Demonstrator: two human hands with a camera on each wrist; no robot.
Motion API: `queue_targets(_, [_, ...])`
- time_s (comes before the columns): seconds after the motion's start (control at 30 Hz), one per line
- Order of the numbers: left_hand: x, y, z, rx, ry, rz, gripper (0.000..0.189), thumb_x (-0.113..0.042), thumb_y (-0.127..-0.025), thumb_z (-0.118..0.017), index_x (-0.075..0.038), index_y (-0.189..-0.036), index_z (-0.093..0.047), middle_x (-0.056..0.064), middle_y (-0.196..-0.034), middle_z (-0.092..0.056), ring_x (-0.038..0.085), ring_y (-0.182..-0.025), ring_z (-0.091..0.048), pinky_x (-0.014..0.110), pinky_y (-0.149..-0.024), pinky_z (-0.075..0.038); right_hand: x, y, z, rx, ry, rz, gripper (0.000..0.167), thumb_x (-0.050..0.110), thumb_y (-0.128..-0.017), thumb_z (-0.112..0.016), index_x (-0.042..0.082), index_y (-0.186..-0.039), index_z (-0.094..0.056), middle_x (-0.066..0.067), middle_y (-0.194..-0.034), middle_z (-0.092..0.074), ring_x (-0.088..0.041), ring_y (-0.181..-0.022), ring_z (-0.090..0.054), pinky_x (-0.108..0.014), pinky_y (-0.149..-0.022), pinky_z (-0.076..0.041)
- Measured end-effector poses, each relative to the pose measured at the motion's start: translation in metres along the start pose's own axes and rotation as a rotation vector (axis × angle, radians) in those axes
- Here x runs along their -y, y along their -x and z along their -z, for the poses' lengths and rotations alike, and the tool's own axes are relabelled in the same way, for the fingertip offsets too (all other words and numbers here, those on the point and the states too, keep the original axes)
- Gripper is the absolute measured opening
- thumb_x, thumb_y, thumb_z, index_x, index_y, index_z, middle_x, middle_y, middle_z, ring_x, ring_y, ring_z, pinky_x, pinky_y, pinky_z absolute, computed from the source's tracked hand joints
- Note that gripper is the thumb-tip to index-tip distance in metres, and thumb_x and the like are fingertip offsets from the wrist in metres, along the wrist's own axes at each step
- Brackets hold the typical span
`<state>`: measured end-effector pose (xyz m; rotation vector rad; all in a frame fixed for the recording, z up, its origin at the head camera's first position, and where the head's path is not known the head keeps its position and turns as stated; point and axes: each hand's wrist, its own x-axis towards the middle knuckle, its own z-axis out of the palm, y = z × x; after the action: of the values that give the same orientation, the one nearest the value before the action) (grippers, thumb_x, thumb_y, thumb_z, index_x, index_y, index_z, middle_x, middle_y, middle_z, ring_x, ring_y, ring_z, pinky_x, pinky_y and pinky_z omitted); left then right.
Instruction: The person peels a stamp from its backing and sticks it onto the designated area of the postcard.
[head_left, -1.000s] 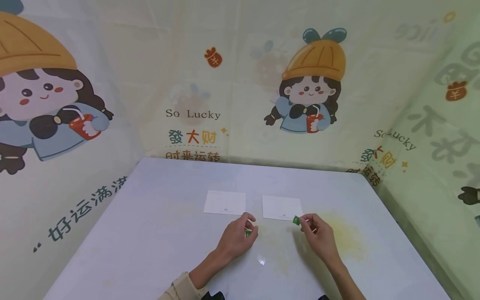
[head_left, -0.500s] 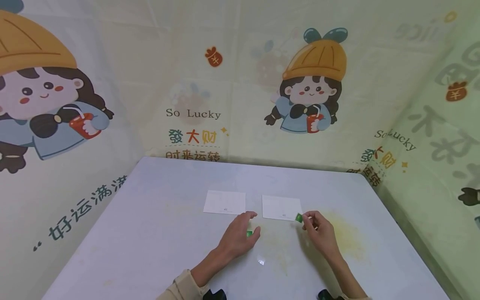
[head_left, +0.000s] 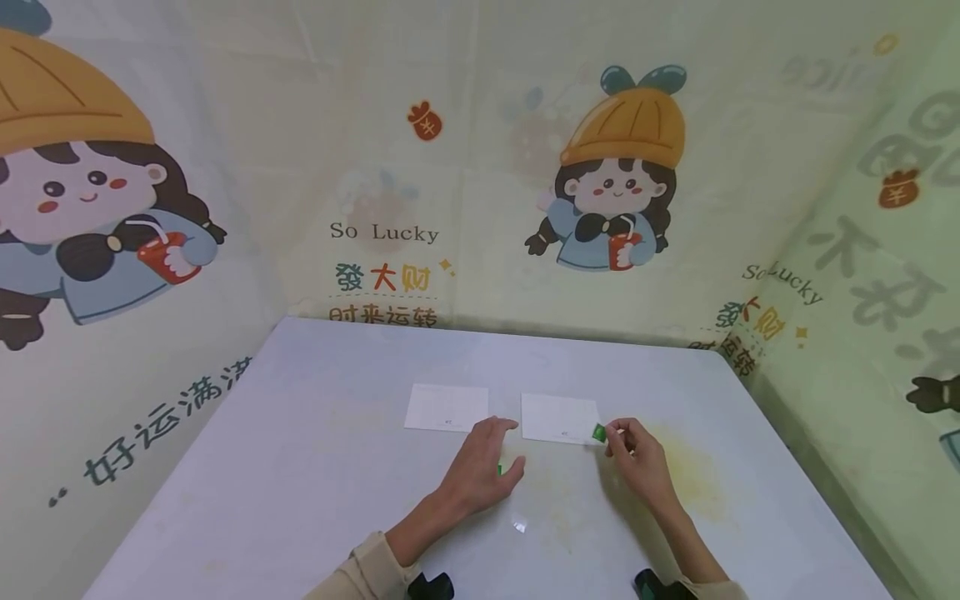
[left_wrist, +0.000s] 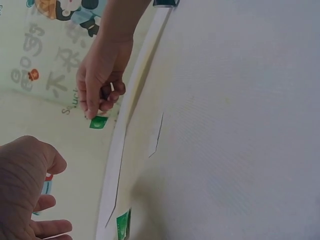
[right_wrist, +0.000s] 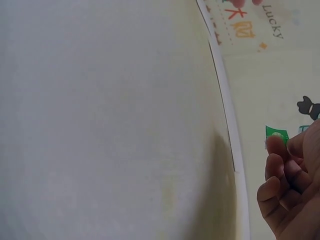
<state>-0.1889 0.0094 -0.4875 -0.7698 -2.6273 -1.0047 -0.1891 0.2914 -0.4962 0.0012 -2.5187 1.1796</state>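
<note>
My right hand [head_left: 643, 467] pinches a small green square piece [head_left: 599, 432] between thumb and fingertip, over the near right corner of the right white card [head_left: 558, 417]. In the right wrist view, a pale round mark shows on this green piece [right_wrist: 277, 133]. My left hand [head_left: 480, 471] hovers with thumb and fingers spread apart, near the left white card [head_left: 446, 407]. It holds nothing. A second green piece [left_wrist: 123, 225] lies on the table below it in the left wrist view, mostly hidden behind the hand in the head view.
The white table [head_left: 300, 467] has faint yellow stains [head_left: 686, 475] at the right. A small shiny clear scrap [head_left: 520, 526] lies near the front. Printed cloth [head_left: 480, 167] hangs behind the table and along both sides.
My left thumb and fingers have spread wider, and the hand covers more of the second green piece. The right hand has shifted slightly right and away with its green piece.
</note>
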Motion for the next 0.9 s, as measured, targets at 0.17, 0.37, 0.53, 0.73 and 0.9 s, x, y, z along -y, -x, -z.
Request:
queue_targets(0.17, [0.002,-0.003,-0.006,0.011,-0.024,-0.004,0.047,-0.025,-0.095,-0.069,-0.004,-0.135,-0.056,0.012,-0.135,-0.06,0.028,-0.129,-0.054,0.045,-0.106,-0.047,-0.004,-0.002,0.002,0.024,0.012,-0.019,0.01,0.014,-0.105,-0.058,0.004,-0.105,-0.061,-0.004,-0.071,-0.064,-0.008,-0.059,-0.05,-0.024,-0.051,-0.042])
queue_targets(0.37, [0.004,-0.008,-0.007,0.031,-0.023,0.016,0.051,-0.028,-0.095,-0.069,-0.004,-0.137,-0.053,0.014,-0.139,-0.057,0.029,-0.132,-0.052,0.046,-0.109,-0.044,-0.006,-0.009,0.003,0.038,0.024,-0.036,0.013,0.016,-0.106,-0.056,0.003,-0.106,-0.06,-0.006,-0.073,-0.065,-0.009,-0.059,-0.049,-0.024,-0.053,-0.041])
queue_targets(0.53, [0.006,-0.013,-0.007,0.053,-0.042,0.043,0.053,-0.03,-0.095,-0.068,-0.005,-0.14,-0.051,0.015,-0.142,-0.053,0.03,-0.135,-0.048,0.046,-0.111,-0.041,-0.005,-0.015,0.001,0.069,0.039,-0.081,0.014,0.016,-0.107,-0.054,0.003,-0.11,-0.058,-0.008,-0.075,-0.064,-0.012,-0.061,-0.048,-0.024,-0.054,-0.04])
queue_targets(0.73, [0.009,-0.024,-0.01,0.062,-0.054,0.045,0.055,-0.029,-0.094,-0.069,-0.004,-0.14,-0.051,0.017,-0.142,-0.052,0.032,-0.135,-0.046,0.047,-0.112,-0.04,-0.008,-0.022,-0.001,0.084,0.046,-0.072,0.014,0.016,-0.107,-0.054,0.002,-0.109,-0.058,-0.008,-0.073,-0.064,-0.013,-0.06,-0.047,-0.025,-0.054,-0.04])
queue_targets(0.9, [0.013,-0.031,-0.014,0.092,-0.067,0.046,0.057,-0.031,-0.094,-0.069,-0.004,-0.141,-0.05,0.017,-0.142,-0.051,0.032,-0.135,-0.046,0.047,-0.112,-0.04,-0.008,-0.026,-0.002,0.092,0.051,-0.09,0.014,0.014,-0.106,-0.055,0.001,-0.109,-0.058,-0.007,-0.072,-0.063,-0.015,-0.062,-0.048,-0.025,-0.055,-0.04])
